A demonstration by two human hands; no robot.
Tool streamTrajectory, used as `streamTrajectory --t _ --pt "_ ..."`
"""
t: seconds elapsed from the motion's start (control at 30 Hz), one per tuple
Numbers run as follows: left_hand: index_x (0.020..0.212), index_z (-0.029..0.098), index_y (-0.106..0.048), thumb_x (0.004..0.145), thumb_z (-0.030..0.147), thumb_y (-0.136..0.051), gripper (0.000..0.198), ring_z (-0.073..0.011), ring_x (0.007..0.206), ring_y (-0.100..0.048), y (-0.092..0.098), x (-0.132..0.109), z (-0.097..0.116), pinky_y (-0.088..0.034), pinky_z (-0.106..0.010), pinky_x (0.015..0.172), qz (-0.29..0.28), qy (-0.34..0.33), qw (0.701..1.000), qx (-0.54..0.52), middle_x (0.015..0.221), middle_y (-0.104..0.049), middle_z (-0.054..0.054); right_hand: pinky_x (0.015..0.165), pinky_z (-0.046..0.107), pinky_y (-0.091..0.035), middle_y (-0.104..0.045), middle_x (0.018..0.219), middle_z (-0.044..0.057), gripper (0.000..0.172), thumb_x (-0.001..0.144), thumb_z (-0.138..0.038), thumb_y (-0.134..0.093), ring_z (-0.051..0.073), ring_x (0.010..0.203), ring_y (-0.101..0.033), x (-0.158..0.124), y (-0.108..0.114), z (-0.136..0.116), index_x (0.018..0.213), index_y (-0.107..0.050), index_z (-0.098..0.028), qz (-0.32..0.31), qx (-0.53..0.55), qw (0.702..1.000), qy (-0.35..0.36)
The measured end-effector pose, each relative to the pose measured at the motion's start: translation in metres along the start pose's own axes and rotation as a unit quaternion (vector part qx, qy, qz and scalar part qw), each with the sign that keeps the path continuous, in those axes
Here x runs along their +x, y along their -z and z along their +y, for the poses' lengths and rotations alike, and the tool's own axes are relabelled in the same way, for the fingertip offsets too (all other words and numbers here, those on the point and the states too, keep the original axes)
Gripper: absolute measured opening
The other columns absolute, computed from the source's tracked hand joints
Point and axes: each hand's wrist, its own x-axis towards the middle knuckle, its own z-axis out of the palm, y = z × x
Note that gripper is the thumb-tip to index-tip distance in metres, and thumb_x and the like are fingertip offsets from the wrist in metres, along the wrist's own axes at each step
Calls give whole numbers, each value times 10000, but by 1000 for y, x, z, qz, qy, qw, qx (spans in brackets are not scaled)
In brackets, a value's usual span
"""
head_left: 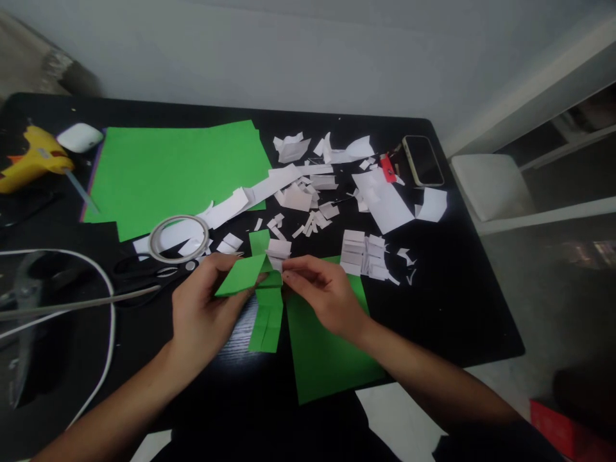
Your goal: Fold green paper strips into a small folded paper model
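Holding one folded green paper point(267, 317) over the black table point(457, 308): left hand point(205, 308), fingers clasping it. Right hand point(332, 296): fingertips at its side; cannot tell whether gripping. Room toward right edge. One tape roll point(154, 240), one glue gun point(36, 160), one phone point(424, 162).

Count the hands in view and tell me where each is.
2: the left hand holds the folded green paper; the right hand is at that paper's right edge, above a flat green sheet. No other hand shows.
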Motion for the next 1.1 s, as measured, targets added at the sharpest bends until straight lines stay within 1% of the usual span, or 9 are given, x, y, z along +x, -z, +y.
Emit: streamTrajectory --t 0.1,0.17,0.33,0.47,0.6,0.7,0.87,1.0,1.1 --pt "1000 271 -674 878 259 -798 174 -164 719 -681 1 2 0 -551 -303 638 5 -13 1000 11 857 -722 26 775 348 -665 -793 882 2 171 878 -349 -801 170 803 -763 -1 0 0 1020 -804 -253 0 -10 1000 -2" --pt "1027 277 -675 875 264 -800 197 -179 766 -697 2 3 -1 -565 -318 663 2 -18 1000 12 902 -730 13 781 350 -665 -796 892 9 187 881 -348 -798 173 805 -768 -2 1 1 1038 -806 -248 1 -17 1000 -1" --pt "1092 298 -686 886 253 -786 233 -200 836 -744 3 4 -1 -612 -338 729 -17 -3 1000 -4 979 -767 5 768 346 -670 -784 877 9 179 867 -344 -805 174 797 -761 -2 -1 2 1007 -811 -232 -7 1 1000 6" --pt "1099 306 -683 868 252 -809 268 -209 849 -758 3 2 2 -629 -355 758 -21 41 998 -33 992 -775 -2 797 354 -658 -793 896 8 170 857 -330 -815 173 802 -761 -4 -1 1 1003 -806 -245 -4 0 1000 4" --pt "1070 309 -678 825 279 -854 303 -204 806 -744 0 0 0 -633 -364 742 -12 85 993 -86 948 -756 -2 866 394 -639 -811 961 31 243 796 -301 -866 215 906 -773 -5 1 2 1025 -803 -247 -4 -47 999 16" --pt "1054 308 -665 809 261 -863 319 -185 761 -727 -2 0 -2 -634 -351 740 -22 87 988 -124 898 -742 13 820 378 -632 -811 944 33 234 776 -274 -876 222 894 -771 -6 0 3 998 -805 -245 13 -92 995 37" --pt "1025 302 -682 792 216 -872 313 -163 745 -704 -2 3 5 -615 -309 722 -36 92 984 -148 862 -726 25 769 352 -623 -805 914 35 151 813 -273 -838 210 846 -761 -6 -1 4 950 -795 -226 23 -119 991 55" --pt "1007 269 -682 820 227 -833 243 -155 746 -685 0 9 10 -600 -295 701 -52 138 971 -187 915 -717 0 792 359 -624 -802 934 33 151 820 -295 -833 208 870 -757 -4 0 3 946 -785 -227 20 -108 992 58" --pt "1003 234 -681 832 232 -805 211 -148 762 -675 0 13 10 -583 -268 682 -84 170 957 -221 928 -701 -15 816 364 -624 -796 958 32 169 835 -296 -817 209 906 -761 -4 0 2 979 -756 -231 14 -103 993 52"
